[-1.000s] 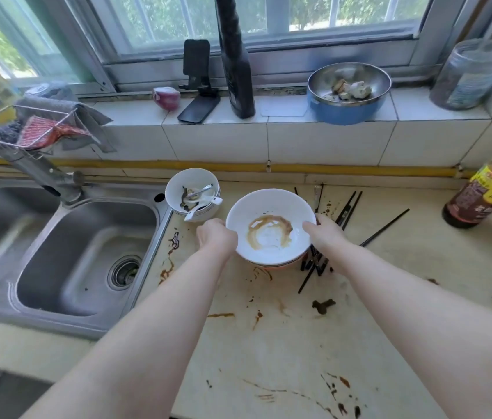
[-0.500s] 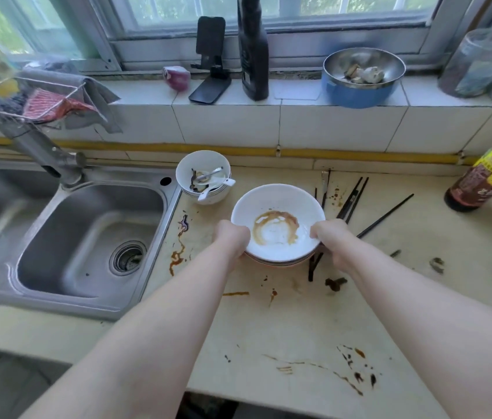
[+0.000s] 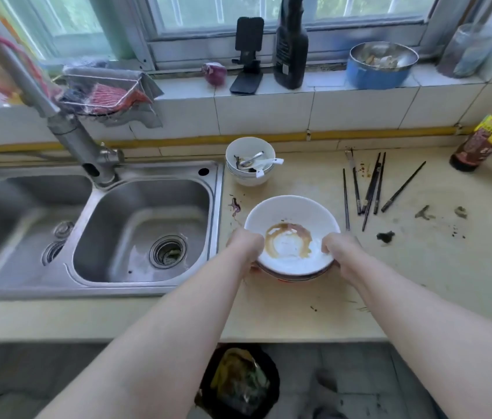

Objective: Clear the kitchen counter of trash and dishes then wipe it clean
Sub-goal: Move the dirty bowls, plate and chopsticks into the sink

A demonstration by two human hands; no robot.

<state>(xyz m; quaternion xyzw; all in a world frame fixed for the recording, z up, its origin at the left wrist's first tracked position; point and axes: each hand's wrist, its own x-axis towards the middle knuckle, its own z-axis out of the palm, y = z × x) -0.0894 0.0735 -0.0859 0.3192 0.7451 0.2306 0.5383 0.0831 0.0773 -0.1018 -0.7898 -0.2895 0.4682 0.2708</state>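
Note:
A large white bowl (image 3: pixel 291 219) with a brown sauce ring inside is held over the yellow counter (image 3: pixel 420 267), near the sink's right edge. My left hand (image 3: pixel 246 246) grips its left rim and my right hand (image 3: pixel 340 249) grips its right rim. A reddish-rimmed dish shows just beneath the bowl. Behind it stands a smaller stack of white bowls (image 3: pixel 250 164) holding spoons. Several black chopsticks (image 3: pixel 371 186) lie scattered to the right. Sauce stains and dark scraps (image 3: pixel 385 236) spot the counter.
A double steel sink (image 3: pixel 135 225) with a faucet (image 3: pixel 81 140) lies to the left. Sauce bottles (image 3: pixel 486 137) stand at the right edge. The sill holds a blue metal bowl (image 3: pixel 380 65), a dark bottle (image 3: pixel 290 46) and a phone stand (image 3: pixel 247 55). A black trash bin (image 3: pixel 238 382) sits below the counter.
Both hands have drawn the large bowl toward me and to the left, away from the chopsticks. The view has pulled back, and the bin below the counter has come into sight.

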